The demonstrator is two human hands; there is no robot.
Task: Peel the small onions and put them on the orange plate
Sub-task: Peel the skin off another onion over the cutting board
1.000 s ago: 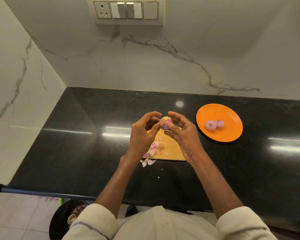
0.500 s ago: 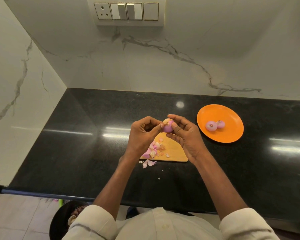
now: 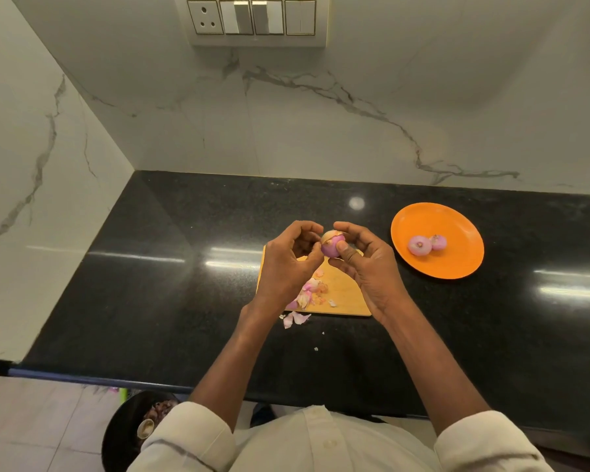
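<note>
both hands, left hand [image 3: 288, 264] and right hand [image 3: 368, 264], pinch one half-peeled onion [image 3: 332, 246] above the cutting board [image 3: 344, 294]; two peeled onions [image 3: 426, 245] lie on the orange plate [image 3: 436, 267], right of the board.

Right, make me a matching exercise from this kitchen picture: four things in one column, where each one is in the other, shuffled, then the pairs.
Things
1. half-peeled onion
2. two peeled onions
3. pile of onion skins
4. cutting board

Places
A. on the orange plate
B. flat on the black counter, under the hands
C. held between the left hand and the right hand
D. on the cutting board's near left part

Pairs: 1-C, 2-A, 3-D, 4-B
</note>
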